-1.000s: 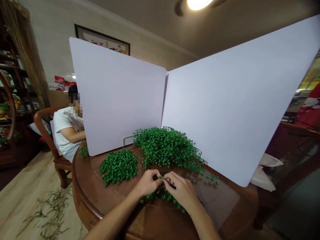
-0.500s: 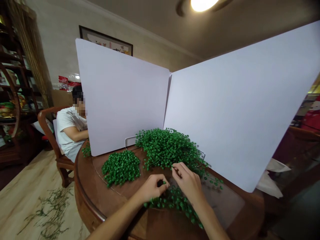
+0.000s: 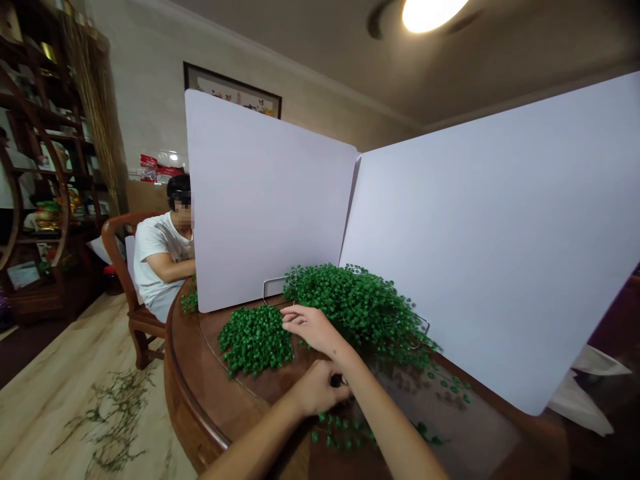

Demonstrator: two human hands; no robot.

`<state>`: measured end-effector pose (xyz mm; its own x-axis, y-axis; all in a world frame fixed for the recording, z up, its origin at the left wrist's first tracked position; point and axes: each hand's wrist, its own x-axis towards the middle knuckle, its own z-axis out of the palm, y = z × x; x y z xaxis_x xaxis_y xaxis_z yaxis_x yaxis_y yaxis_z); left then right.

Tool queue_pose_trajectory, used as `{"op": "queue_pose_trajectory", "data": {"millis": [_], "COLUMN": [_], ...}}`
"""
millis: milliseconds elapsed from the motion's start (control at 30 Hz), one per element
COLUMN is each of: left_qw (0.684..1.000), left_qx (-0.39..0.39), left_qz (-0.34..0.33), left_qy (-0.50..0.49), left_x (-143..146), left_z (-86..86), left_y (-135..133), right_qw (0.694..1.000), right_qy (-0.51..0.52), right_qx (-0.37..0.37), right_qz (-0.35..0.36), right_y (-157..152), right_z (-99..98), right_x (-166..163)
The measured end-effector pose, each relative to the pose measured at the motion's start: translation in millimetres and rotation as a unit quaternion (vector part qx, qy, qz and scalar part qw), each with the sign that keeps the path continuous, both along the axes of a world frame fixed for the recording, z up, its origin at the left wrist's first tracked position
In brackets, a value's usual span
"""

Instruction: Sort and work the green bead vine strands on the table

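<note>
My right hand (image 3: 313, 328) crosses above my left. Its fingers stretch out at the right edge of a small heap of green artificial sprigs (image 3: 256, 339), with nothing visible held in them. Lower down, my left hand (image 3: 324, 388) is curled closed, thumb against fingers. Whatever it grips is hidden, partly behind my right forearm. Beneath my hands lie loose green sprigs (image 3: 343, 432) with round, bead-like leaves, partly covered by the right forearm. A larger mound of the same green sprigs (image 3: 350, 297) rises behind, against the white panels.
Two tall white panels, the left one (image 3: 270, 207) and the right one (image 3: 480, 247), stand on metal supports on the round wooden table (image 3: 200, 393). A person in a white shirt (image 3: 160, 250) sits beyond the left panel. Stringy stems (image 3: 117, 420) litter the floor.
My right hand has moved left from the big mound to the small heap, passing over my left hand. Fewer loose sprigs show under my hands. The view has shifted slightly left.
</note>
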<state>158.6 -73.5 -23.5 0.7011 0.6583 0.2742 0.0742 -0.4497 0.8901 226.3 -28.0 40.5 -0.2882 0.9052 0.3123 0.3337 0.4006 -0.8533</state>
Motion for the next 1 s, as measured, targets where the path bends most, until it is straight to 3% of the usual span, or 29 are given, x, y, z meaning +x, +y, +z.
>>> {"op": "queue_pose_trajectory", "data": {"millis": [133,300,567,767,1000], "left_qw": [0.997,0.987,0.982,0.993,0.992], "left_qx": [-0.079,-0.153,-0.157,-0.066,-0.102], "left_qz": [0.009,0.039,0.105,0.093,0.075], "left_qy": [0.023,-0.023,-0.029,-0.02,-0.023], "left_x": [1.1,7.4,11.0,5.6,4.4], "left_z": [-0.5,-7.9,-15.9,-11.7,-4.0], "left_y": [2.9,7.7,15.0,12.5,7.6], "right_qw": [0.998,0.993,0.97,0.968,0.963], "right_qy": [0.033,-0.044,-0.185,-0.202,-0.21], "right_qx": [0.02,0.054,0.068,0.068,0.104], "right_qz": [-0.057,-0.093,-0.143,-0.132,-0.131], "right_y": [-18.4,-62.2,-90.3,-91.5,-97.6], "right_z": [-3.8,-18.4,-44.4,-47.1,-45.9], "right_x": [34.9,78.3,96.7,106.5,107.3]}}
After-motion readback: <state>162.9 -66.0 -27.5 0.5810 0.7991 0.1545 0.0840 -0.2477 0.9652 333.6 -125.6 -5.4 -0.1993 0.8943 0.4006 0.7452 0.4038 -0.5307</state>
